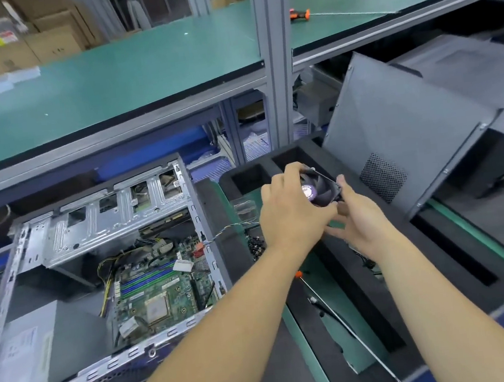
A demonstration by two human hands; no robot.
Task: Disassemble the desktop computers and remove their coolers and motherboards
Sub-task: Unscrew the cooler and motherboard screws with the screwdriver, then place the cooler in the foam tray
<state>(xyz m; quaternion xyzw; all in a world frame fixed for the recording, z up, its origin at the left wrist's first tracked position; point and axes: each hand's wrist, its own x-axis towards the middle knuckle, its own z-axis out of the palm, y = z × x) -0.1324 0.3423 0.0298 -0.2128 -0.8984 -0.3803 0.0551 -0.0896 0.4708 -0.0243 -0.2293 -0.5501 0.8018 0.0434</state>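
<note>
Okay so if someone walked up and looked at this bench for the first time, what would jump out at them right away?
First, the two bare hands at centre right, the left hand and right hand holding a small black cooler fan with a purple label above a black foam tray. Next, the opened grey metal computer case at lower left, its green motherboard exposed. Behind the hands leans a dark grey side panel with a mesh vent.
</note>
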